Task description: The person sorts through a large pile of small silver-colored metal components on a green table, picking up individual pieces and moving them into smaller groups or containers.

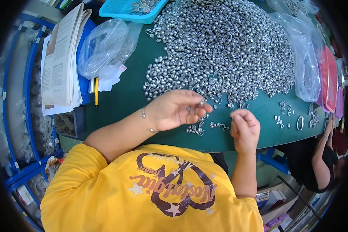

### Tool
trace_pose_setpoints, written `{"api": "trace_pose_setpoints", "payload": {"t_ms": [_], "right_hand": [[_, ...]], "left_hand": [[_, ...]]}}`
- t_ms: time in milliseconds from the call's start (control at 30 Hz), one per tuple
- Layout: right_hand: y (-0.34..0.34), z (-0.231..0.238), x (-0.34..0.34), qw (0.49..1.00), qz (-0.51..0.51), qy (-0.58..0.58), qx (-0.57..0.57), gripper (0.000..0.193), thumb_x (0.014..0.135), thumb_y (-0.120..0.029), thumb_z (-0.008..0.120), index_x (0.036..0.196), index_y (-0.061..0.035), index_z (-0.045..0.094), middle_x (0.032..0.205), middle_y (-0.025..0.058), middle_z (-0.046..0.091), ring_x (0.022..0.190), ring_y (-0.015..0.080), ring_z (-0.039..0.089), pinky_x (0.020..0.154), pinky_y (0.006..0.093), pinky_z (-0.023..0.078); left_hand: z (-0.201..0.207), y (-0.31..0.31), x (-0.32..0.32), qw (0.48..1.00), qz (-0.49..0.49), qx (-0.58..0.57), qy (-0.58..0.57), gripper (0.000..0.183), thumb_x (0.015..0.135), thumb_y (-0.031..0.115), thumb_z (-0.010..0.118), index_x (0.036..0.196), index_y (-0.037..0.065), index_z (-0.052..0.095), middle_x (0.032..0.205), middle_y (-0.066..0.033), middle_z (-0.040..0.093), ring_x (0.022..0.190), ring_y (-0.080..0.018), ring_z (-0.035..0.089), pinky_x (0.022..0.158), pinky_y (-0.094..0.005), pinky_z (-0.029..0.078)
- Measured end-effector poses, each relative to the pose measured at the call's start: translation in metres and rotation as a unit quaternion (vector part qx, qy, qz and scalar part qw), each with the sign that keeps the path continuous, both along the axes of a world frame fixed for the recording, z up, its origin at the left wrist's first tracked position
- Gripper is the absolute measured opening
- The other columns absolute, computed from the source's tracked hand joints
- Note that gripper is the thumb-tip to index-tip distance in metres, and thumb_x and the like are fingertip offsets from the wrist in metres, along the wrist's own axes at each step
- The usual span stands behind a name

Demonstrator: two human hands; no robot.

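Observation:
A large heap of small silver metal pieces (224,46), many of them hollow and rounded, covers the far middle of the green table (272,137). In front of it, my left hand (178,110) is turned palm inward with curled fingers, and a small silver metal piece (202,103) shows at the thumb tip. To its right, my right hand (244,129) is closed, thumb pressed to the forefinger; whatever it may hold is hidden. A small cluster of silver pieces (195,129) lies partly below my left hand. Several loose pieces (219,125) sit between both hands.
At the far left stand a blue basket (131,14), a clear plastic bag (104,46) and stacked papers (62,62). Rightward are sorted pieces (284,108), an oval ring (300,123), another plastic bag (307,69) and a red basket (328,81). A co-worker's arm (321,158) reaches in at right.

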State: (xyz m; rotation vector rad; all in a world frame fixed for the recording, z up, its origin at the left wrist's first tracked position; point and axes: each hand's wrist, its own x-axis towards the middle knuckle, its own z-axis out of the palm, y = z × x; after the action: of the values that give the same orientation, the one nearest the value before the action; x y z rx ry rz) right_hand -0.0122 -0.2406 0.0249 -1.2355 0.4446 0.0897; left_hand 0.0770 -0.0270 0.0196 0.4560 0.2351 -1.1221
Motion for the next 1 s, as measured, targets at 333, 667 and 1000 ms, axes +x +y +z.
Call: {"api": "trace_pose_setpoints", "payload": {"t_ms": [333, 667, 1000], "right_hand": [[0.027, -0.011, 0.023, 0.785, 0.089, -0.207, -0.576, 0.003, 0.073, -0.006, 0.063, 0.075, -0.0048, 0.060, 0.064, 0.0094, 0.056, 0.056, 0.0266, 0.056, 0.049, 0.0330, 0.045], [0.021, -0.004, 0.021, 0.941, 0.098, -0.089, -0.311, 0.006, 0.078, -0.007, 0.060, 0.075, -0.0026, 0.059, 0.060, -0.0013, 0.053, 0.046, 0.0088, 0.048, 0.041, 0.0212, 0.036], [0.029, -0.008, 0.033, 0.743, 0.111, -0.209, -0.626, 0.008, 0.074, -0.005, 0.063, 0.081, -0.0034, 0.062, 0.065, 0.0118, 0.057, 0.053, 0.0228, 0.056, 0.049, 0.0308, 0.045]], "left_hand": [[-0.003, -0.016, -0.002, 0.522, 0.024, 0.404, -0.751, 0.009, 0.070, 0.010, 0.067, 0.075, 0.005, 0.062, 0.070, -0.0065, 0.051, 0.062, -0.0204, 0.052, 0.056, -0.0285, 0.043], [0.000, -0.019, -0.001, 0.714, 0.009, 0.361, -0.600, 0.007, 0.077, 0.009, 0.063, 0.076, 0.003, 0.062, 0.071, -0.0025, 0.056, 0.057, -0.0088, 0.050, 0.050, -0.0232, 0.039], [0.007, -0.023, 0.005, 0.744, 0.002, 0.404, -0.532, 0.003, 0.076, 0.006, 0.059, 0.078, 0.004, 0.060, 0.074, -0.0025, 0.058, 0.059, -0.0089, 0.054, 0.051, -0.0228, 0.043]]}}
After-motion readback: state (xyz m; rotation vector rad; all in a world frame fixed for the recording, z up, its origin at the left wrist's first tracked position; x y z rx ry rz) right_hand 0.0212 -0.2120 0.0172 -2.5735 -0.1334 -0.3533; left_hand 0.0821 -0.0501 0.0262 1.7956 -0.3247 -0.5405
